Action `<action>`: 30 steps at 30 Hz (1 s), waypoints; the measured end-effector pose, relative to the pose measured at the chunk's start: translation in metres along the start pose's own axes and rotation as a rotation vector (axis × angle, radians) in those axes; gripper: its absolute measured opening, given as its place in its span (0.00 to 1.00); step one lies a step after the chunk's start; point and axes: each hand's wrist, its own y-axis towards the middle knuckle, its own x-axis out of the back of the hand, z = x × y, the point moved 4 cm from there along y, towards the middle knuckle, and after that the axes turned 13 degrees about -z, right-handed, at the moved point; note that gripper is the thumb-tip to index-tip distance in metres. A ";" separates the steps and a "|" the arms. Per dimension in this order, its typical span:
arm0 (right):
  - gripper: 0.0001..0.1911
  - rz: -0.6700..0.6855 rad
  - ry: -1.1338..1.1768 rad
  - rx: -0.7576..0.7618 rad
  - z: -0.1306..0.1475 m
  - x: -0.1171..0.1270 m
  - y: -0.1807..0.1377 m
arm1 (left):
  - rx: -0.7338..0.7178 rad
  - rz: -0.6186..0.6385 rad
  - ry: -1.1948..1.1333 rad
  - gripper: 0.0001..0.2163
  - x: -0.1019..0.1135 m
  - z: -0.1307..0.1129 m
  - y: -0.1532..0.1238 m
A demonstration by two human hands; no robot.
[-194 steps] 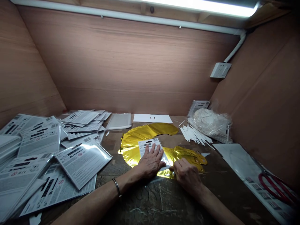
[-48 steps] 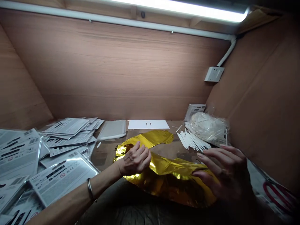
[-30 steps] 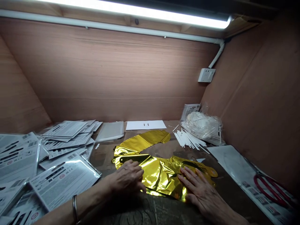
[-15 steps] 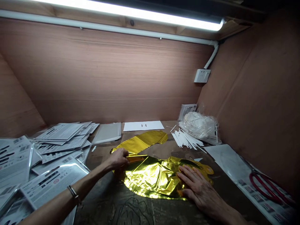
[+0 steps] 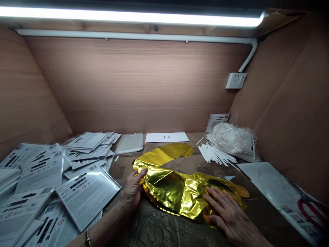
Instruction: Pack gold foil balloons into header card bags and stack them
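A flat, shiny gold foil balloon (image 5: pixel 174 192) lies creased on the dark tabletop, its duller strip curving away behind. My left hand (image 5: pixel 133 187) pinches its left edge, thumb on top and the other fingers underneath. Stretched fingers of my right hand (image 5: pixel 224 209) rest flat on the balloon's right part. Just beyond that hand, a rounded tab with a hole sticks out of the foil. Dark scribbled lines mark the table in front of the balloon.
Packaged cards (image 5: pixel 87 195) are heaped at left. Behind lie a clear sleeve (image 5: pixel 130 142) and a white card (image 5: pixel 167 137). White sticks (image 5: pixel 216 153) and a plastic bag (image 5: pixel 232 139) sit back right; red-handled scissors (image 5: pixel 311 212) rest on a printed sheet (image 5: pixel 269 192).
My left hand has turned thumb-up and lifted the balloon's left edge, folding it slightly inward. My right hand stays flat on the foil. The view has swung a little left.
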 end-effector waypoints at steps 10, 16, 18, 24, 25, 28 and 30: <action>0.26 0.107 0.088 -0.046 0.011 0.007 0.008 | -0.112 -0.136 0.134 0.09 -0.003 -0.008 0.013; 0.26 0.037 0.132 -0.017 0.035 0.001 0.031 | -0.781 -0.220 0.688 0.15 -0.040 -0.081 -0.014; 0.26 0.017 0.141 -0.015 0.040 0.000 0.037 | -1.025 -0.217 0.867 0.16 -0.069 -0.098 -0.034; 0.23 -0.179 0.067 -0.216 0.006 0.012 0.037 | -1.132 -0.196 0.962 0.16 -0.109 -0.106 -0.052; 0.23 -0.215 0.067 -0.267 -0.005 0.016 0.036 | -1.084 -0.193 0.908 0.16 -0.105 -0.105 -0.046; 0.25 -0.248 0.189 -0.334 -0.029 0.024 0.041 | -0.819 -0.150 0.635 0.16 -0.086 -0.100 -0.018; 0.27 -0.214 0.372 -0.348 -0.034 0.027 0.053 | -0.644 -0.077 0.463 0.17 -0.078 -0.096 -0.002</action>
